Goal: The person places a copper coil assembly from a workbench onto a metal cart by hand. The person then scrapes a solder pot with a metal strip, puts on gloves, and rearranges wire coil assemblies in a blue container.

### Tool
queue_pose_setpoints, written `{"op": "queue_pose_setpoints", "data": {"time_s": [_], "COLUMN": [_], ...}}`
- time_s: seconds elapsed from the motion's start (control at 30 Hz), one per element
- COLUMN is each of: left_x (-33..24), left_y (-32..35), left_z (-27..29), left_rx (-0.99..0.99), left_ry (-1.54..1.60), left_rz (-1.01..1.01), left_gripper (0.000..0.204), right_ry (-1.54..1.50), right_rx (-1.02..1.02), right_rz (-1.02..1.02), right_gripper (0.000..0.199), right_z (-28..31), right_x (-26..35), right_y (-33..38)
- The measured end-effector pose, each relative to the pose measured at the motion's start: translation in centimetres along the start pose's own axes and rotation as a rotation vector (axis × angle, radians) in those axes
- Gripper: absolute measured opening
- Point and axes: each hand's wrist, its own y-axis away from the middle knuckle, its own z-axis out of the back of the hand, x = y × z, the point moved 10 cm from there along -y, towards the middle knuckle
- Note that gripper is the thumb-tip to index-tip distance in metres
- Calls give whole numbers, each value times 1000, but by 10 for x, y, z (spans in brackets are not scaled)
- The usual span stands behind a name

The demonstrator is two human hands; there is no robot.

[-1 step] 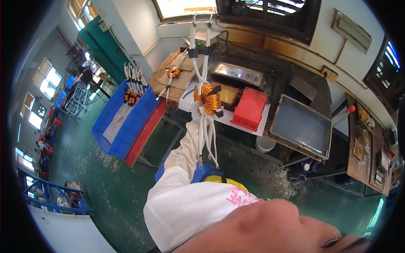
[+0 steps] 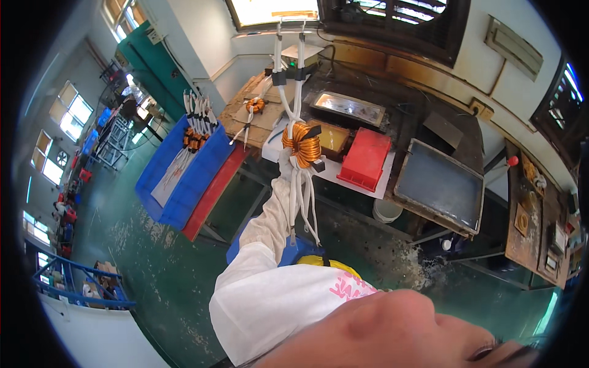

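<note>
Although the background has slipped a touch to the right, nothing has been taken up or set down; the work in hand is judged to be at a steady hold. Left: blue bin (image 2: 197, 175), holding copper coils (image 2: 194, 141), lower ones masked. Next: smaller coil (image 2: 250, 107) on wooden board (image 2: 232, 118). Centre: large coil (image 2: 311, 147), raised before the bench; left hand (image 2: 284, 161), side judged from the arm, closed around it, fingers mostly hidden; white leads (image 2: 297, 199) hang below. Right: red container (image 2: 363, 158), interior unseen; metal tray (image 2: 435, 213), grey contents, liquid or solid unclear. Right hand: out of sight, grip cannot be told
</note>
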Motion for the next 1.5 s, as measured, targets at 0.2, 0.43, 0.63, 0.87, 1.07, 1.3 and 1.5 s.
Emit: {"op": "queue_pose_setpoints", "data": {"time_s": [0.2,0.43,0.63,0.87,1.07,1.3,1.5], "left_x": [-8,12,20,31,27,-30,-99], "left_y": [21,21,39,50,66,61,53], "left_z": [-31,-66,-95,-111,-129,-30,-29], "left_rx": [82,282,452,652,565,187,-142], "left_ry": [184,394,598,689,589,-109,-860], "left_rz": [18,196,252,324,376,170,78], "left_gripper": [46,42,36,42,24,53,39], "right_ry": [-6,6,21,35,33,5,23], "right_rx": [50,22,47,88,103,59,54], "right_rz": [32,24,20,-20,-49,9,-45], "right_gripper": [52,54,56,54,54,55,54], "right_z": [11,5,-2,-13,-6,7,-2], "right_x": [34,-2,1,-9,2,15,-11], "right_y": [8,-4,7,11,18,18,17]}}
